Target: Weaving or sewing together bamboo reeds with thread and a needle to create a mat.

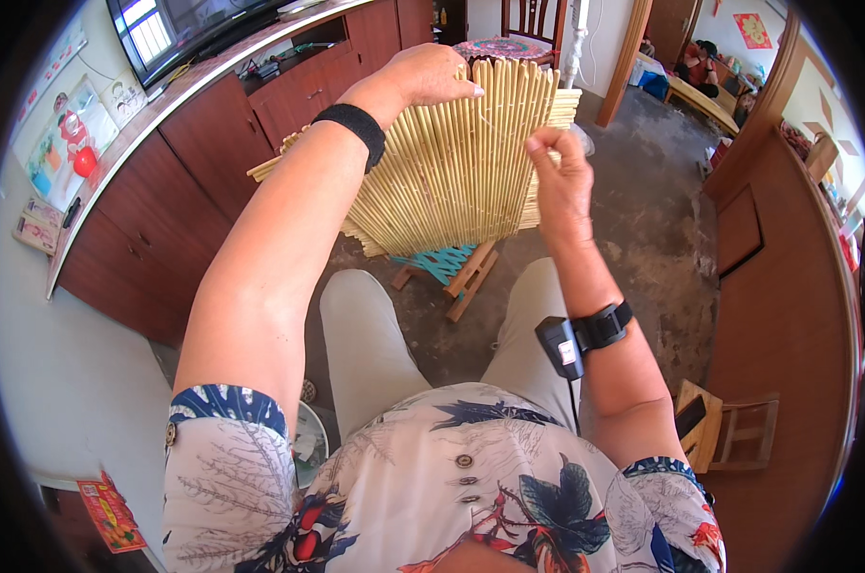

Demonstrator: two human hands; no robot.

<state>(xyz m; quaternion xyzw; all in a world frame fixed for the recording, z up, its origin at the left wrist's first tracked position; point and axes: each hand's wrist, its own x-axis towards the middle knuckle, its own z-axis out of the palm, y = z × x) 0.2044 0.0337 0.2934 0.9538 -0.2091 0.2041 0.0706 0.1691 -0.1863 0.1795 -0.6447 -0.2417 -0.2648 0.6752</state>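
A broad mat of thin yellow stalks (pixel 442 177), laid side by side, lies before my knees. More stalk ends jut out past its left and right edges. My left hand (pixel 428 76) is at the mat's far edge, palm down, with its fingers curled and the thumb pressed in. What those fingers hold, if anything, is hidden. By the mat's right edge, my right hand (pixel 561 177) is raised with thumb and forefinger pinched together; anything between them is too fine to make out. Beneath the mat shows a wooden stool (pixel 473 282) with turquoise woven webbing (pixel 437 261).
A long reddish-brown cabinet (pixel 179 186) curves along the left, with a television (pixel 189 33) on top. Behind the mat is a dark wooden chair (pixel 533 24). A brown wooden panel (pixel 776 286) borders the right. A basin (pixel 310 444) sits by my left leg. Another person (pixel 700 67) is in the far room.
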